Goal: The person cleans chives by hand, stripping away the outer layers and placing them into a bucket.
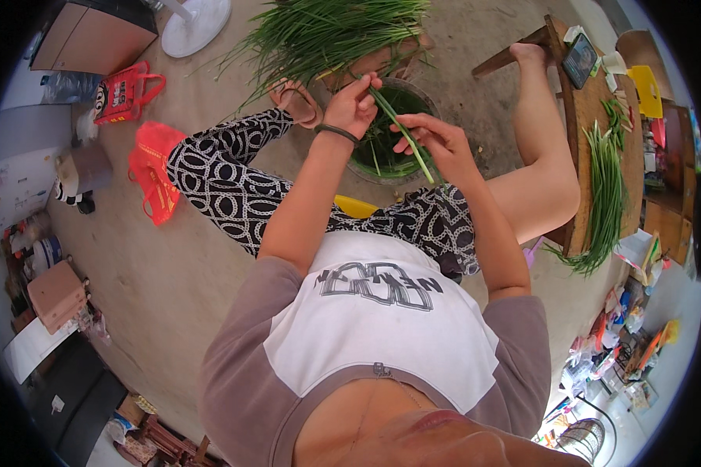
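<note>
A few long green stalks, perhaps garlic chives [406, 135], slant between my hands with their pale ends low and to the right. My left hand [353, 105], with a dark band on its wrist, pinches their upper part. The thumb and fingers of my right hand [435, 140] close around them nearer the pale ends. Beneath both hands stands a round bucket [359, 169] with green trimmings inside. A big heap of the same greens [339, 41] lies just beyond on a low reddish-brown support [380, 63].
At the right, a wooden bench [575, 175] holds a bundle of greens [604, 192], green peppers [613, 114] and a phone [579, 61]. Red bags [152, 169] [125, 93] lie on the floor to the left. A white round stand base [195, 26] is at the upper left.
</note>
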`<state>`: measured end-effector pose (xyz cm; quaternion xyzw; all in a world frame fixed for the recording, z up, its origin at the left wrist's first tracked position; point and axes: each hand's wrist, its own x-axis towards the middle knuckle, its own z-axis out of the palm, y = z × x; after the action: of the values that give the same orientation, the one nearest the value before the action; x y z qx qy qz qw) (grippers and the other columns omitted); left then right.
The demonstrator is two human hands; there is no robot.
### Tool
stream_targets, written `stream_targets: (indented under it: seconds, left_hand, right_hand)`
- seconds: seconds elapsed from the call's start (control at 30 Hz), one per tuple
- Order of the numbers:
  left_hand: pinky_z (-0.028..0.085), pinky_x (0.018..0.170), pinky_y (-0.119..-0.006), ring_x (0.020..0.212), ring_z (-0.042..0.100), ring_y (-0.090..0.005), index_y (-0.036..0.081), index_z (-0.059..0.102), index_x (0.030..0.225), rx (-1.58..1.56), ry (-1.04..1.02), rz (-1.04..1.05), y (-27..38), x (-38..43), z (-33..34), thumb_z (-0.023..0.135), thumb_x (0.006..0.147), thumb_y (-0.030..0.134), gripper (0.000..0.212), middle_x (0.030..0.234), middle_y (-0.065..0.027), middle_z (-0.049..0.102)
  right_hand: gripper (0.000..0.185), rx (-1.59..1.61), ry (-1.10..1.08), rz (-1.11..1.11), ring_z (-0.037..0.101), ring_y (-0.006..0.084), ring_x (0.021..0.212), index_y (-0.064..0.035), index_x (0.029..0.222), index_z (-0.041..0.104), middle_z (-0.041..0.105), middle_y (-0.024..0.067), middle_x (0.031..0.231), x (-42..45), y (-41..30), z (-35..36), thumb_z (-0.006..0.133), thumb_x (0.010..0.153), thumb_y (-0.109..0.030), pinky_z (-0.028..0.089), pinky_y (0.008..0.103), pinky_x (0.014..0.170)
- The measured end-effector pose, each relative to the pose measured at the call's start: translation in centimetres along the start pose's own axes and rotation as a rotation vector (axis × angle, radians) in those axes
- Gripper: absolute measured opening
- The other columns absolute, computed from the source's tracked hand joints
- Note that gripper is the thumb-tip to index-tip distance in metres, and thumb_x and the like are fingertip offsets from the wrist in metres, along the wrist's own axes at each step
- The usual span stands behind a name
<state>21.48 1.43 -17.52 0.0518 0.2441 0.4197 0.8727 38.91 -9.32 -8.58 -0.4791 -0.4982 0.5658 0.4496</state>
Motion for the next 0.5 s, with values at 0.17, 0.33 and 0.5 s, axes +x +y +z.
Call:
stream_targets:
  seconds: [0.17, 0.33, 0.5]
  left_hand:
    - [0.035, 0.044, -0.021, 0.051, 0.042, -0.0064, 0.005, 0.060, 0.105, 0.116, 0.117, -0.057, -3.8, 0.8, -2.3, 0.057, 0.095, 0.022, 0.020, 0.090, -0.0047, 0.063]
    - [0.034, 0.041, -0.022, 0.054, 0.047, -0.0100, 0.001, 0.051, 0.117, 0.328, 0.278, -0.312, -4.1, 1.5, -4.0, 0.059, 0.091, 0.042, 0.049, 0.094, -0.0115, 0.066]
    - [0.033, 0.040, -0.021, 0.047, 0.048, -0.0103, 0.002, 0.060, 0.095, 0.459, 0.515, 0.067, 1.8, 0.3, -6.1, 0.056, 0.094, 0.038, 0.036, 0.083, -0.0084, 0.067]
  right_hand:
    - [0.038, -0.278, -0.127, -0.121, 0.066, 0.0212, 0.084, -0.0059, 0.119, 0.059, 0.061, 0.0112, 0.102, -0.4, 0.9, 0.3, 0.045, 0.087, 0.008, 0.049, 0.0293, 0.081]
    - [0.018, -0.810, 0.080, -0.163, 0.064, 0.0287, 0.078, -0.0099, 0.103, 0.068, 0.063, 0.0131, 0.092, 0.3, 2.7, -0.4, 0.059, 0.088, -0.012, 0.049, 0.0367, 0.082]
    - [0.020, -0.837, 0.010, 0.309, 0.064, 0.0308, 0.083, -0.0119, 0.096, 0.072, 0.067, 0.0138, 0.084, 3.8, 8.5, -2.3, 0.062, 0.088, -0.028, 0.050, 0.0426, 0.079]
